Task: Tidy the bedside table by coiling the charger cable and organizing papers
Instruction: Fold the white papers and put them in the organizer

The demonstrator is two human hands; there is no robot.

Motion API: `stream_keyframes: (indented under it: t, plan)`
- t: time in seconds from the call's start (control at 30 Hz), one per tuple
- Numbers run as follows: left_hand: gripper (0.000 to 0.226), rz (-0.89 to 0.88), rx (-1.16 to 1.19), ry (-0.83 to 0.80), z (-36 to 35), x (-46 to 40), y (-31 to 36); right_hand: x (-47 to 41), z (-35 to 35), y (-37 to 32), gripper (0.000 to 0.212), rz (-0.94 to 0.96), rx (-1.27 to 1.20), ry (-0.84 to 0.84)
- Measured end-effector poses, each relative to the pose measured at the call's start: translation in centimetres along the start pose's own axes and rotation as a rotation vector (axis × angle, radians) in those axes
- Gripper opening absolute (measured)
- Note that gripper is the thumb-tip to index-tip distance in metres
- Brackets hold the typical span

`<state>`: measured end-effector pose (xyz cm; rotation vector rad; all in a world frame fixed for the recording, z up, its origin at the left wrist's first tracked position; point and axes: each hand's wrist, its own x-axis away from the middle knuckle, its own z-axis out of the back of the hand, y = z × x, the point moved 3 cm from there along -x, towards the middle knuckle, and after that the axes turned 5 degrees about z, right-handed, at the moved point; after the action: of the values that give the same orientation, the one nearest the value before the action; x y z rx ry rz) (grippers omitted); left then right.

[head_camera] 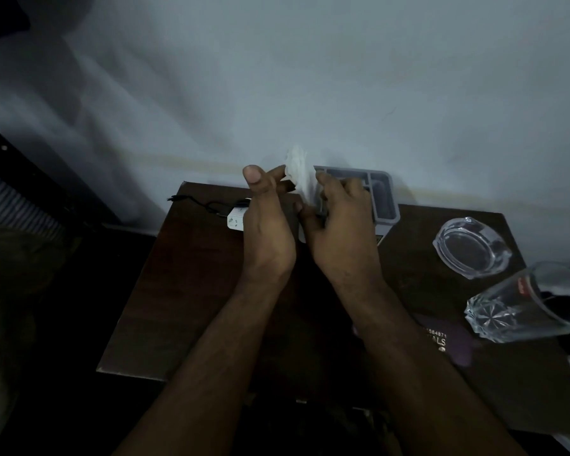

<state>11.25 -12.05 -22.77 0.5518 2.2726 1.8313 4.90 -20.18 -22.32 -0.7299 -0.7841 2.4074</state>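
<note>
Head view, dim light: the only legible writing sits on a dark purple card (448,343) lying on the dark wooden bedside table (185,291), where pale print reads "564871" above "ALS", the start of both lines hidden under the right forearm. A red mark on the clear drinking glass (520,307) is too blurred to read; the glass stands at the table's right edge, nothing visible inside it. Just behind it rests a glass ashtray (471,246), also holding nothing that shows. A grey compartmented plastic tray (384,199) stands at the back against the wall; its contents are blocked by the hands.

Both hands are raised over the middle of the table, holding a crumpled white paper (298,171) between them. The left hand (267,225) pinches its left edge with curled fingertips, thumb pointing up. The right hand (339,222) grips the paper's right side, fingers curled around it.

Left of the hands, a white charger adapter (236,218) lies on the table, half covered by the left hand, its black cable (198,204) trailing uncoiled toward the back left corner.
</note>
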Motion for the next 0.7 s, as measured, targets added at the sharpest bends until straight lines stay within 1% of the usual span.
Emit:
stream_keyframes:
  t: [0.1, 0.17, 0.27, 0.33, 0.37, 0.43, 0.47, 0.5, 0.6, 0.63, 0.7]
  plan:
    - [0.081, -0.019, -0.014, -0.012, 0.0, 0.4, 0.2, 0.4, 0.6, 0.0, 0.054, -0.005, -0.036, 0.028]
    - [0.084, -0.03, -0.048, 0.016, 0.0, 0.8, 0.3, 0.8, 1.1, 0.0, 0.053, 0.003, -0.045, 0.017]
    - [0.087, -0.092, -0.099, 0.074, 0.1, 1.8, 0.6, 1.7, 1.8, 0.0, 0.051, 0.008, -0.047, -0.006]
    - [0.088, -0.129, -0.114, 0.054, 0.1, 2.7, 0.8, 2.4, 2.4, 0.0, 0.048, 0.01, -0.037, 0.001]
    - [0.084, -0.145, -0.112, 0.034, 0.1, 3.1, 0.9, 2.8, 2.6, 0.0, 0.047, 0.014, -0.022, 0.006]
    - [0.062, -0.179, -0.128, -0.011, 0.1, 4.1, 1.0, 3.7, 3.1, 0.1, 0.044, 0.024, 0.011, 0.008]
    - [0.055, -0.181, -0.145, -0.023, 0.1, 4.5, 1.0, 4.2, 3.3, 0.1, 0.045, 0.029, 0.023, -0.001]
    - [0.057, -0.174, -0.157, -0.034, 0.2, 4.8, 0.9, 4.6, 3.3, 0.1, 0.048, 0.037, 0.036, -0.02]
    - [0.091, -0.111, -0.14, -0.06, 0.6, 4.5, 0.4, 5.3, 3.1, 0.0, 0.058, 0.073, 0.088, -0.091]
    - [0.097, -0.08, -0.124, -0.051, 0.8, 4.3, 0.4, 5.3, 3.0, 0.0, 0.06, 0.069, 0.082, -0.096]
    - [0.101, -0.029, -0.095, -0.039, 0.7, 4.1, 0.5, 5.1, 3.0, 0.0, 0.064, 0.029, 0.021, -0.085]
